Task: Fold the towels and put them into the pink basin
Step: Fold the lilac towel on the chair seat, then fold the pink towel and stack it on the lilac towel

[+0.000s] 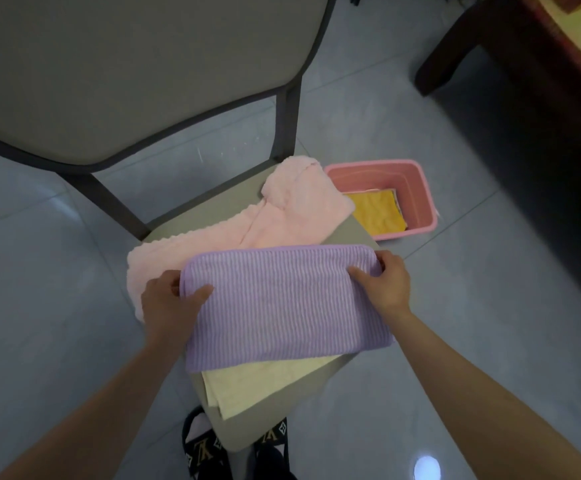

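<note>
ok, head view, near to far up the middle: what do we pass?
Black sandals → cream towel → purple towel → pink towel → chair backrest. Pink basin sits off right, level with the pink towel, so left unplaced.

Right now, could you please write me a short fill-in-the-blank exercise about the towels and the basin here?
The ribbed cloth towel gripped by the left hand and right hand is coloured ____.
The folded orange towel lies ____ the pink plastic basin.
The pale yellow towel lies ____ the ribbed cloth towel.
Missing words: purple; inside; under.
</note>
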